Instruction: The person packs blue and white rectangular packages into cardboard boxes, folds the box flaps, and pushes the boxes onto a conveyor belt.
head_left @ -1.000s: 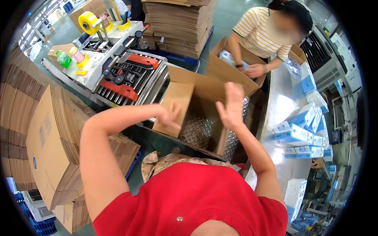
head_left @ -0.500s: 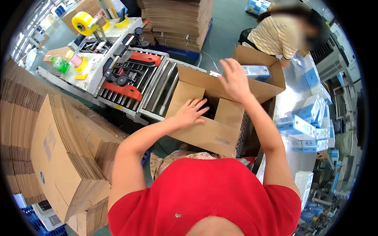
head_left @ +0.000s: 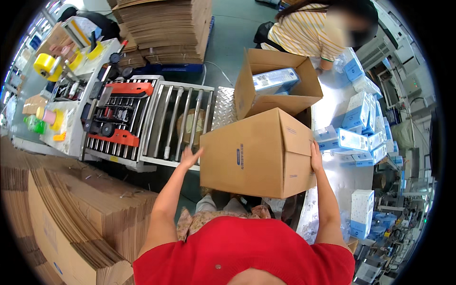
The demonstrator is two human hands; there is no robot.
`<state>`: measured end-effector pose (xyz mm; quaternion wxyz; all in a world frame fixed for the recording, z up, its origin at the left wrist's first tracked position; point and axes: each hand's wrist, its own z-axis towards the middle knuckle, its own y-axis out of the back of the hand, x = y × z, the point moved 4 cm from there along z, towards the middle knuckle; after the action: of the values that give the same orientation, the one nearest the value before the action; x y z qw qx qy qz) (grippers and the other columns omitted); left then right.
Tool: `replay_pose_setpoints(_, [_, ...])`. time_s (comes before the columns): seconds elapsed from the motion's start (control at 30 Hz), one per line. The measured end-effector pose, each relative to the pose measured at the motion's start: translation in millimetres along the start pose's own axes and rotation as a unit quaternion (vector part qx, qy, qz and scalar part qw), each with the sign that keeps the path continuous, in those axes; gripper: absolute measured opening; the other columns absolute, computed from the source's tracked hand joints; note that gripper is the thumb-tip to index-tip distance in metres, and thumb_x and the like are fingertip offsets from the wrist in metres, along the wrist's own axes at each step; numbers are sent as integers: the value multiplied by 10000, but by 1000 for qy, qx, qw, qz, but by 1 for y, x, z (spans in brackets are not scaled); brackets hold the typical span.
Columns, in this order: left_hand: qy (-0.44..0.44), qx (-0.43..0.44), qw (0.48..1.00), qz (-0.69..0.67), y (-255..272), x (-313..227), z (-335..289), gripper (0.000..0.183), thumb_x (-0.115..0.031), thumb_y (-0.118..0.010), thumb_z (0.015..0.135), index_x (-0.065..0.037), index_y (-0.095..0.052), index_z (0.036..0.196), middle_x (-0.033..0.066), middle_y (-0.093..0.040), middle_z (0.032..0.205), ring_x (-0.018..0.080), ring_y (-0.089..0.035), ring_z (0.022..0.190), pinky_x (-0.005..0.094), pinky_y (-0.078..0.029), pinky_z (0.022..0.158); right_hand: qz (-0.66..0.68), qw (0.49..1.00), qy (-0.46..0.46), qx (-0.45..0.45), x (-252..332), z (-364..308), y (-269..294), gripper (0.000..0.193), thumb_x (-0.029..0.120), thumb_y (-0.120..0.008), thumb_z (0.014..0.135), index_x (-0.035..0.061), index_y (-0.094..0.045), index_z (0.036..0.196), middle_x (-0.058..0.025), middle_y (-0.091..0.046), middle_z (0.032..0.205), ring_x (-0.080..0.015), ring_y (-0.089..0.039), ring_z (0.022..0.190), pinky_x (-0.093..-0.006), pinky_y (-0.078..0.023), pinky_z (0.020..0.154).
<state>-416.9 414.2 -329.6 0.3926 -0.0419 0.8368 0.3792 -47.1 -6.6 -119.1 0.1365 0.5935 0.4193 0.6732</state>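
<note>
A brown cardboard box (head_left: 240, 156) lies turned in front of me, its broad printed side up and its folded flaps at the right end. My right hand (head_left: 316, 157) holds that flap end, with part of the fingers hidden against the cardboard. My left hand (head_left: 191, 158) is open at the opposite end, fingers spread, the fingertips at or close to the box's edge; contact cannot be made out. Just beyond stands a second, open cardboard box (head_left: 304, 88), holding blue-and-white cartons (head_left: 275, 80).
A roller conveyor (head_left: 178, 123) with a red-railed taping machine (head_left: 118, 114) stands at left. Flattened cardboard (head_left: 90, 199) is stacked at near left, more (head_left: 164, 28) at the back. Blue-and-white cartons (head_left: 354, 141) lie on the metal table (head_left: 342, 178). A co-worker in a striped shirt (head_left: 304, 28) stands beyond.
The near box has been turned over from its open, upward-facing position. My right hand has come down onto its right end; my left hand has left its opening. The view has shifted right.
</note>
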Motion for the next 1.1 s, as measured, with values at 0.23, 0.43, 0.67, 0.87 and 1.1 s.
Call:
replay_pose_setpoints(0.23, [-15,260,857,-446,116,-86,-91,524,-190,-645,887,-37,-435,1341,62,-538,1300,202,-546,1158,358,-439,984,464,861,-199,66,-103,-27,-39,625,492,-421,958,28,-424,1377,-141,-512,1323,-215,-511,1178,-352,-418,993])
replay_pose_setpoints(0.43, [-226,266,896,-274,186,-287,-187,566,-200,-561,937,-8,-322,1414,157,-429,1384,240,-444,1269,389,-366,1052,505,770,-292,259,4,-59,-38,866,705,-348,880,70,-282,1465,-151,-245,1526,-373,-197,1402,-620,-233,1055])
replay_pose_setpoints(0.67, [-238,-159,896,339,137,-279,-173,836,-418,-699,787,43,-314,1369,319,-171,1473,502,-183,1353,658,-217,1021,76,985,110,112,168,-81,-60,960,530,-606,847,57,-80,1496,-227,-105,1537,-383,-139,1420,-508,-220,1108])
replay_pose_setpoints(0.87, [-88,-186,940,271,168,-135,-110,590,-14,-523,873,-131,-334,1419,144,-516,1174,355,-613,928,448,-517,779,-186,980,-4,71,140,-60,-83,915,236,-706,787,19,-127,1462,-195,-342,1383,-401,-505,1124,-507,-473,868])
replay_pose_setpoints(1.1, [-103,-192,976,4,93,-18,-61,438,-233,-414,996,-82,-387,1406,208,-518,1298,373,-489,1192,399,-390,987,-489,864,46,109,-15,-64,-133,590,228,-573,837,57,-389,1371,-152,-394,1340,-317,-498,1034,-404,-447,823])
